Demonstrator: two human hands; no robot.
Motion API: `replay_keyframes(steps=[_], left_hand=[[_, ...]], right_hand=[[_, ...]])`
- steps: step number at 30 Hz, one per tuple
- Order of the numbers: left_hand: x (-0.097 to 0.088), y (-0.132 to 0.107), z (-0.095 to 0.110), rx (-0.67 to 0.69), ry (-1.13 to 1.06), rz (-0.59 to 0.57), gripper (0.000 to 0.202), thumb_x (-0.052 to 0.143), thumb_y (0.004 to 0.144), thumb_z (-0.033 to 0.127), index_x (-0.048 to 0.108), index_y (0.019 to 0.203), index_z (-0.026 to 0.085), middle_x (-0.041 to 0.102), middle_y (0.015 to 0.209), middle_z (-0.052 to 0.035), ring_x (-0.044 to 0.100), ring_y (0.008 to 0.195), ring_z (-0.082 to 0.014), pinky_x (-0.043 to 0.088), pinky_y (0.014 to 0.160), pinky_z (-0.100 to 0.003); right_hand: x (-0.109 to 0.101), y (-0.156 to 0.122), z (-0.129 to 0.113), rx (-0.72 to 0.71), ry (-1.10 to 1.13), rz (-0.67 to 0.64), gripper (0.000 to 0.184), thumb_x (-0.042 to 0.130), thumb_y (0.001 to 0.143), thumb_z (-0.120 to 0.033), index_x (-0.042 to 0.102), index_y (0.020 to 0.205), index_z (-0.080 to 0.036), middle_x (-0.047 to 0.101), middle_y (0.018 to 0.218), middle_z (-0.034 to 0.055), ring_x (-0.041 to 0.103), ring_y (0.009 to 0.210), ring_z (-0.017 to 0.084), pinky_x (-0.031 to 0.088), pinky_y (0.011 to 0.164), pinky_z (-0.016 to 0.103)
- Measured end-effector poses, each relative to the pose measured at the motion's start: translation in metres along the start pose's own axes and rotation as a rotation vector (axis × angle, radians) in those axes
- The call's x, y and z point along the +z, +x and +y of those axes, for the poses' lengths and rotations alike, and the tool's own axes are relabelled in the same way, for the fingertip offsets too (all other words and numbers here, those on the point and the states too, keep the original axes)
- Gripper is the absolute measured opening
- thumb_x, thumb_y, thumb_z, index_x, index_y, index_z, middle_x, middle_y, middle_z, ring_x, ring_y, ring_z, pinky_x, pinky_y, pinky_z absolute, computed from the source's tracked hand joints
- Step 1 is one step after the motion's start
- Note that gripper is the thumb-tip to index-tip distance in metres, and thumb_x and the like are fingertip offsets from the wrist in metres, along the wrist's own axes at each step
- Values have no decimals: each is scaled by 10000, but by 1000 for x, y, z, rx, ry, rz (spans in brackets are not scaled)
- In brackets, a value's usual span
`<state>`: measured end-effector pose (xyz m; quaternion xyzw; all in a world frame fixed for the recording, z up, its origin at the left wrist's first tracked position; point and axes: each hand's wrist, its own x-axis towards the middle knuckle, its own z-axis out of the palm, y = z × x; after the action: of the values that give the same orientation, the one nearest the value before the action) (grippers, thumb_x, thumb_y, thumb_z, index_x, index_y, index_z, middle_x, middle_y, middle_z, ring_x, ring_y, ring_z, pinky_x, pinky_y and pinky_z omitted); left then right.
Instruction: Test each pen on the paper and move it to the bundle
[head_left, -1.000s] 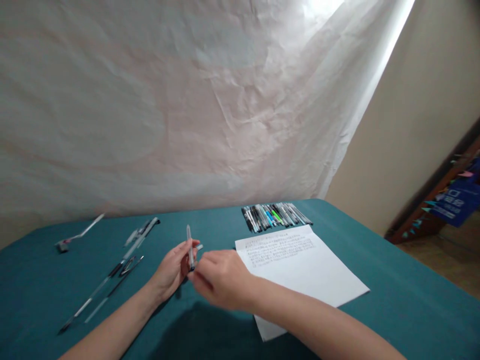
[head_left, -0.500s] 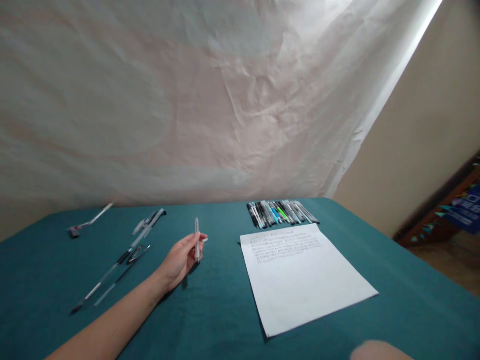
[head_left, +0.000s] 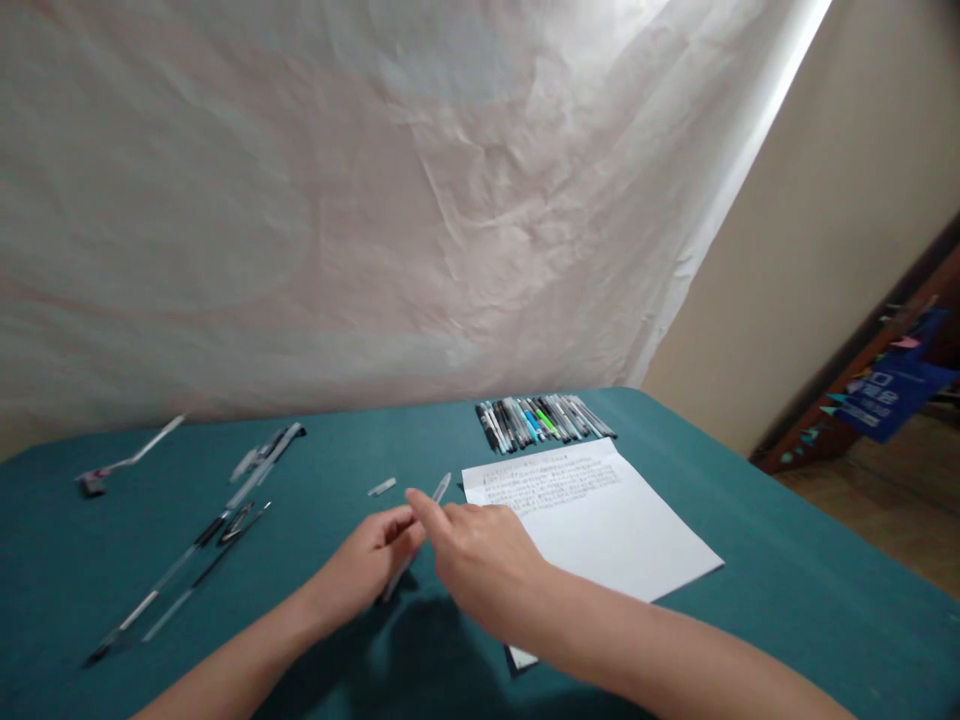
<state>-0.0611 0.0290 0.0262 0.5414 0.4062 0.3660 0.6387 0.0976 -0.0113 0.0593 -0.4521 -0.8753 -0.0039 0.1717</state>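
Observation:
My left hand (head_left: 379, 545) is closed on a clear pen (head_left: 442, 488) that slants up to the right, its dark end low beside my fingers. My right hand (head_left: 487, 555) has come in from the right, closed with its fingers curled at the same pen, overlapping my left fingertips. The exact grip there is partly hidden. Just beyond my left hand, a small clear pen cap (head_left: 382, 487) lies on the cloth.
A written sheet of paper (head_left: 637, 540) lies partly under my right forearm. Behind it is a row of pens (head_left: 544, 422). At left are loose pen parts (head_left: 217, 525) and a thin white object with a dark end (head_left: 142, 455). A teal cloth (head_left: 780, 610) covers the table.
My right hand has come up from the bottom edge to the pen in my left hand. The pen has tilted rightward. The small cap by my left fingers now lies on the cloth.

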Motion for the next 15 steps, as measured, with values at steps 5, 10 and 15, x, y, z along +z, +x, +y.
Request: replay_keyframes(steps=[5,10,15], left_hand=[[19,-15,6,100,343,-159,192,559,793,348,637,741,181,587,667,1,490,622,-128,383,582,-179],[22,-24,8,192,533,-244,368,330,905,398,626,897,180,620,781,-35,555,743,-163,433,702,-230],[22,-31,3,389,955,-448,375,364,899,406,451,1244,288,445,1332,-20,367,1232,-218,236,1051,-387]], right_hand=[[10,-2,16,39,-123,-102,112,475,812,-111,528,898,-158,637,764,72,616,649,201,426,526,267],[16,-20,46,141,-29,-10,138,473,842,-182,597,898,-194,654,779,57,621,697,175,425,595,243],[12,-46,116,333,303,212,253,430,866,-331,634,838,-182,663,819,56,601,643,143,440,598,237]])
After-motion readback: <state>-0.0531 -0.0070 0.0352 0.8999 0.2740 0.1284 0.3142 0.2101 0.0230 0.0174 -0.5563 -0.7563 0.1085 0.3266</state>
